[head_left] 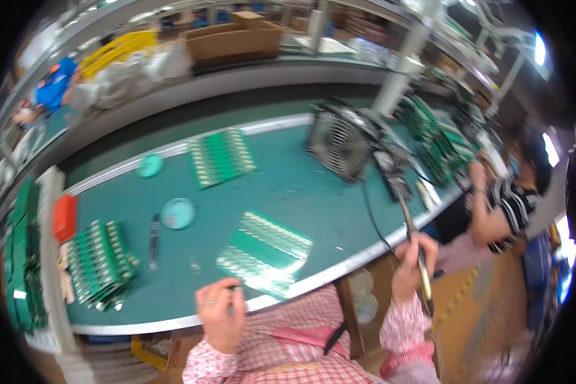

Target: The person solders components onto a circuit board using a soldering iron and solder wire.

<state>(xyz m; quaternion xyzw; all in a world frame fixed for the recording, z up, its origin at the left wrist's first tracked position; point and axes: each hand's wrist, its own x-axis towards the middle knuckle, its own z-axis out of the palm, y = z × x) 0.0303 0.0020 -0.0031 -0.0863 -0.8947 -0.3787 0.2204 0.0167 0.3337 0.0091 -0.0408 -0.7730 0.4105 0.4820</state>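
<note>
My right hand (415,265), beyond the table's front edge, is wrapped round a soldering iron (424,281). The iron's thin tip points up toward a dark iron holder (392,176). At the front edge my left hand (222,312) has its fingers curled together, with a small dark bit at the fingertips that is too blurred to name. Just beyond that hand lies a green circuit board panel (265,253), flat and shining with glare. A second green panel (221,158) lies farther back.
A black fan (340,142) stands at the back right. Stacked boards (100,262), a red box (64,217), a dark pen-like tool (154,240) and two round teal containers (178,213) are on the left. A co-worker (509,198) sits at the right beside piled boards (435,141).
</note>
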